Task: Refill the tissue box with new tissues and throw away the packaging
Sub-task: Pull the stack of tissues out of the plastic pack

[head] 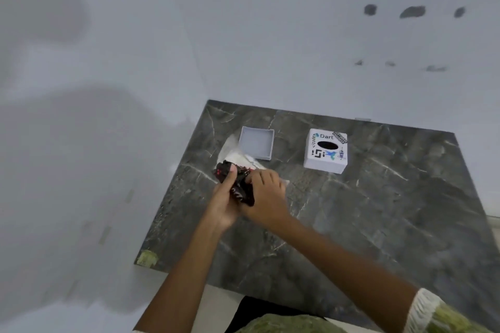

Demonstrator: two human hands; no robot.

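Both my hands meet over the left part of the dark marble table [378, 211]. My left hand [226, 203] and my right hand [266, 197] each grip a dark red-and-black tissue packaging [240, 186], crumpled between them. White tissues [238, 158] stick out of its far end, lying on the table. Just beyond them sits the tissue box's open white tray [257, 143], with nothing inside. The white tissue box cover [326, 150], with stickers and a dark oval slot on top, stands to the right, apart from my hands.
The table stands in a corner of pale walls [135, 62]. The right wall bears dark marks [412, 11]. A strip of green tape [147, 258] is on the table's near left corner. The table's right half is bare marble.
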